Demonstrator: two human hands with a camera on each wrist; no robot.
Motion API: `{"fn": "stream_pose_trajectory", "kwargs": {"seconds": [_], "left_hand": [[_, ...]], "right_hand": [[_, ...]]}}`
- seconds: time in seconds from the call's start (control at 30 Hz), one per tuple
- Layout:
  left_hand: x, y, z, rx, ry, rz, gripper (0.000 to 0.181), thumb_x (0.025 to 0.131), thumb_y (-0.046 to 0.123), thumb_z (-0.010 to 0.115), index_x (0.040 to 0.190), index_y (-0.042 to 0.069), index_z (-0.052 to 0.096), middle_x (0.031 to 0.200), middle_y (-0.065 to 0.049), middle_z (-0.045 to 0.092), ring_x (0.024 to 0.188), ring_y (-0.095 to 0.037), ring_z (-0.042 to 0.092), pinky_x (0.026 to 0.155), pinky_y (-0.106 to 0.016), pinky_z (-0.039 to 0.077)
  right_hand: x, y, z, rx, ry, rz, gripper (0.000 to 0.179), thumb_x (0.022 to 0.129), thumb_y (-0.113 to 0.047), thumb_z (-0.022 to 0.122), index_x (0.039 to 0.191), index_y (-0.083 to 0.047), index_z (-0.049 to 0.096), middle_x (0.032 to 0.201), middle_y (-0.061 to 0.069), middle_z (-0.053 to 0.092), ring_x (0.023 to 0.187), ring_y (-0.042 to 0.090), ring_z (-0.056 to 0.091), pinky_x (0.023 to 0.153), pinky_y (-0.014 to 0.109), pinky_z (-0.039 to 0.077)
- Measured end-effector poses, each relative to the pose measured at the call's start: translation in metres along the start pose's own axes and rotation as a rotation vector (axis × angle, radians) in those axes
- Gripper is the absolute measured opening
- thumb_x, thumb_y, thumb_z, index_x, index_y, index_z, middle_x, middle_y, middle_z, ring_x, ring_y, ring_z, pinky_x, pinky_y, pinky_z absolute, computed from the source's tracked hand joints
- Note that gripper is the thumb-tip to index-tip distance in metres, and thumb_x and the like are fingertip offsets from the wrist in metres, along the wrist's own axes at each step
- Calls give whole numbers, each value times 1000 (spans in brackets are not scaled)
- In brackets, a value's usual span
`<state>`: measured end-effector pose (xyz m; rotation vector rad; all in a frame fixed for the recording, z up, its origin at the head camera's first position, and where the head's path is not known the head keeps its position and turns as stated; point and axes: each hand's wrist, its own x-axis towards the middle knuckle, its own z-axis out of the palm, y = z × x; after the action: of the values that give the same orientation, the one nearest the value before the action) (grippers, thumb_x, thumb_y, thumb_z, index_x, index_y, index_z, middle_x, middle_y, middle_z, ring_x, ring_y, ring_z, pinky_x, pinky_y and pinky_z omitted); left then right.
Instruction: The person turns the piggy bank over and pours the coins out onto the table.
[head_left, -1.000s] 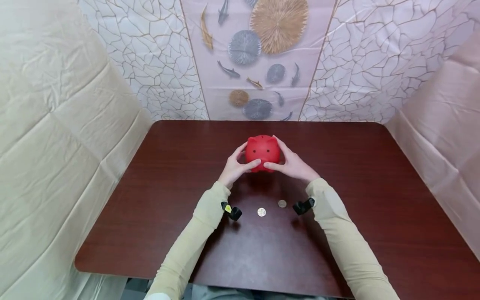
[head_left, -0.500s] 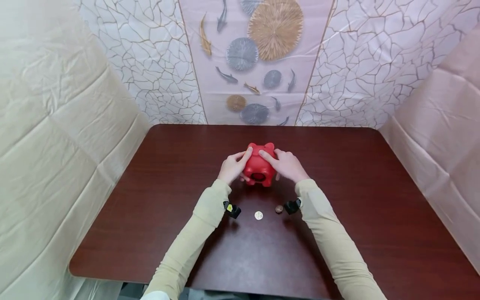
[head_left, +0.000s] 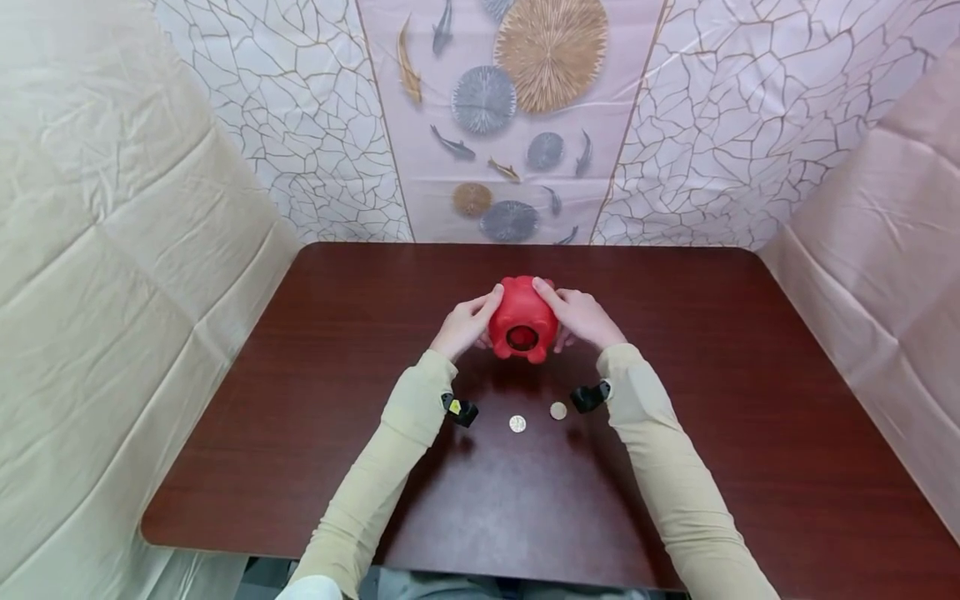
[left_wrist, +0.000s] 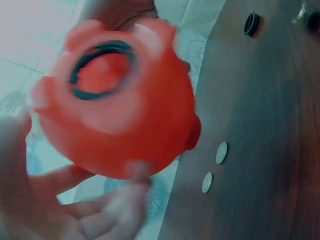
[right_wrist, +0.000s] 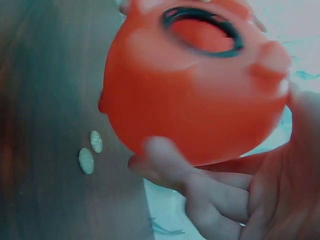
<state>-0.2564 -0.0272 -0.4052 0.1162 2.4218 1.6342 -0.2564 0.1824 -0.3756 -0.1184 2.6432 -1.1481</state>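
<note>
Both hands hold a red piggy bank (head_left: 523, 307) over the far middle of the table. Its underside is tipped toward the head camera, showing short feet and a round opening with a black rim (left_wrist: 75, 82). My left hand (head_left: 463, 329) grips one side, thumb on the upper part. On the other side my right hand (head_left: 587, 320) grips it, its thumb lying across the red surface near the top. Fingers curve under the body in both wrist views. Two coins lie on the table between the forearms, a left coin (head_left: 517, 424) and a right coin (head_left: 558, 411).
The dark brown table (head_left: 360, 375) spans the work area, its front edge near the person's lap. Patterned cloth (head_left: 555, 150) hangs behind it. Black wrist cameras sit on the left sleeve (head_left: 416, 408) and right sleeve (head_left: 637, 392).
The piggy bank has turned in the hands: its face pointed at the head camera earlier, and now its underside with the round opening does. The thumbs shifted higher up its body. The coins stay put.
</note>
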Motion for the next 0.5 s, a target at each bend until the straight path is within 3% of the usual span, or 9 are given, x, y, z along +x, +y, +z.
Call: {"fn": "stream_pose_trajectory", "kwargs": {"seconds": [0.1, 0.17, 0.5], "left_hand": [[2, -5, 0, -30, -95, -37, 64, 91, 65, 45, 146, 33, 42, 102, -12, 69, 69, -22, 66, 73, -35, 59], [3, -9, 0, -45, -123, -34, 63, 92, 60, 49, 149, 33, 37, 117, -14, 66, 72, -22, 66, 76, -37, 59], [4, -17, -3, -108, -54, 57, 69, 88, 37, 69, 149, 29, 38, 132, -13, 58, 110, -27, 61, 87, -39, 58]], "right_hand": [[1, 5, 4, -20, -31, -16, 78, 90, -73, 35, 130, -7, 49, 78, 16, 73, 76, 36, 72, 72, 41, 59], [1, 8, 8, -28, -39, -20, 78, 90, -72, 38, 136, -9, 43, 85, 16, 73, 83, 37, 71, 82, 45, 57], [2, 13, 19, -26, 14, -107, 74, 91, -64, 48, 143, -13, 33, 111, 18, 65, 94, 38, 65, 87, 41, 51]]}}
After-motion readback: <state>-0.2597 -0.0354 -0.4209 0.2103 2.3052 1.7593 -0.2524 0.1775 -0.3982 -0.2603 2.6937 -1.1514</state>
